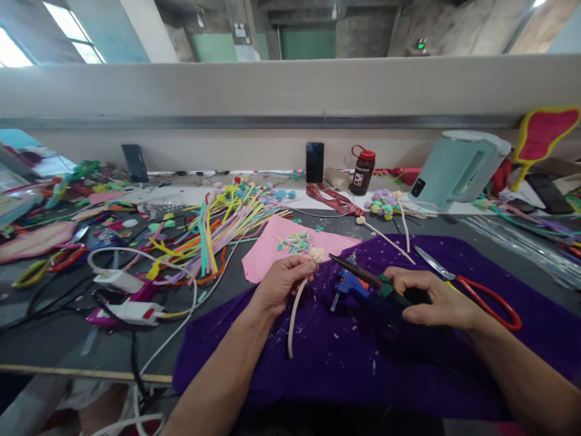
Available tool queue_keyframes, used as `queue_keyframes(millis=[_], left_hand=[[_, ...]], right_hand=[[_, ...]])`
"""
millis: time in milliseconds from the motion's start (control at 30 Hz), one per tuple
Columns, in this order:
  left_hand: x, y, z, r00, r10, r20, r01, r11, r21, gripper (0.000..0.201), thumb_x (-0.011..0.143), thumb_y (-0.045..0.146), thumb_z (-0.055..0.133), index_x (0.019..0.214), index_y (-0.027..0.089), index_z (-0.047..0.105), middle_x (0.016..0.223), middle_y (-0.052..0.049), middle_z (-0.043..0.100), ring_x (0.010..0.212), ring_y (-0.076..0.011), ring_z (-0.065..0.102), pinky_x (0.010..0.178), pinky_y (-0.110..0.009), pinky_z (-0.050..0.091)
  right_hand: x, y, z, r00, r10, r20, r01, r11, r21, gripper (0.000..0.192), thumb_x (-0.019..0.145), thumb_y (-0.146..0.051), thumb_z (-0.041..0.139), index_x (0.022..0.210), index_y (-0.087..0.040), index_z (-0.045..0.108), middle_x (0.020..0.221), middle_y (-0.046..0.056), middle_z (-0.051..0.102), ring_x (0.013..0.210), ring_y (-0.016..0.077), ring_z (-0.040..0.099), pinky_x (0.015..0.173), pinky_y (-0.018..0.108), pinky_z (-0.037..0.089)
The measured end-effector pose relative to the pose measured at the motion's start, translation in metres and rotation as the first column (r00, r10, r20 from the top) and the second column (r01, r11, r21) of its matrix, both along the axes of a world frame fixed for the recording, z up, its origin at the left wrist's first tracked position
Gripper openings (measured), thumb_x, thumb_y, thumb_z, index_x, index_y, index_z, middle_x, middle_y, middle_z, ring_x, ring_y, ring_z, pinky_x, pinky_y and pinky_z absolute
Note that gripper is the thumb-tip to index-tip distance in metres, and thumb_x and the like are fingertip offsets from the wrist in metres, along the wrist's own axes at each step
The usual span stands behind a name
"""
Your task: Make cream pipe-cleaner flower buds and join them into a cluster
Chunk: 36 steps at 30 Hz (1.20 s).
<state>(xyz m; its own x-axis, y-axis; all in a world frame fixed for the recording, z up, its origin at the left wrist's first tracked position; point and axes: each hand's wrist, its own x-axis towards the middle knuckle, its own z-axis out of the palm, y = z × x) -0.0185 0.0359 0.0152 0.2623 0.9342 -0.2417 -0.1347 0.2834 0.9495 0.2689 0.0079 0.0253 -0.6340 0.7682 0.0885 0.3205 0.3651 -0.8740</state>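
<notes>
Pinched in the fingers of my left hand (284, 281) is a cream pipe-cleaner flower (316, 255), its pale stem (295, 321) hanging down. My right hand (431, 300) grips long-nose pliers (358, 269) by their dark green handles. The pliers' tip points toward the flower and stays apart from it. Below the pliers, a blue glue gun (349, 287) lies on a purple cloth (318, 375). Just behind the flower, small cut pastel pieces (295, 243) are scattered on a pink sheet (261, 257). Red-handled scissors (488, 297) rest beside my right hand.
A heap of coloured pipe cleaners (222, 233) lies left of the pink sheet. White chargers and cables (136, 312) cross the left side. At the back stand a phone (315, 162), a brown bottle (364, 174) and a mint kettle (454, 169). Finished-looking cream stems (385, 237) lie behind the cloth.
</notes>
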Motion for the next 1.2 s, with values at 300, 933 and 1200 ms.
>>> queue_keyframes(millis=[300,933,1200], left_hand=[[-0.004,0.002,-0.001,0.959,-0.095,0.267,0.146,0.973,-0.177,0.021,0.065,0.027,0.069,0.073,0.009,0.061,0.053,0.000,0.056,0.033,0.0002,0.035,0.030,-0.012,0.019],[-0.010,-0.008,0.011,0.977,-0.046,0.209,0.052,0.998,-0.021,0.026,0.058,0.028,0.074,0.059,0.013,0.052,0.044,0.005,0.045,0.032,0.0002,0.027,0.033,-0.016,0.010],[-0.004,-0.007,0.005,0.999,-0.017,0.032,0.016,0.998,0.054,0.024,0.064,0.030,0.070,0.060,0.014,0.053,0.045,0.006,0.048,0.035,-0.0020,0.027,0.037,-0.019,0.014]], right_hand=[[0.002,0.005,-0.009,0.982,-0.018,-0.186,-0.023,0.977,-0.214,0.031,0.065,-0.046,0.064,0.068,-0.017,0.054,0.084,0.006,0.055,0.076,0.0206,0.049,0.064,0.031,0.037],[-0.010,-0.010,0.001,0.996,-0.003,-0.092,0.002,1.000,-0.020,0.034,0.068,-0.048,0.062,0.066,-0.018,0.048,0.079,0.003,0.048,0.072,0.0176,0.045,0.065,0.030,0.035],[-0.014,-0.012,-0.002,0.999,0.019,-0.031,-0.017,0.997,0.073,0.027,0.068,-0.036,0.065,0.066,-0.017,0.046,0.084,0.004,0.050,0.075,0.0171,0.046,0.067,0.029,0.036]])
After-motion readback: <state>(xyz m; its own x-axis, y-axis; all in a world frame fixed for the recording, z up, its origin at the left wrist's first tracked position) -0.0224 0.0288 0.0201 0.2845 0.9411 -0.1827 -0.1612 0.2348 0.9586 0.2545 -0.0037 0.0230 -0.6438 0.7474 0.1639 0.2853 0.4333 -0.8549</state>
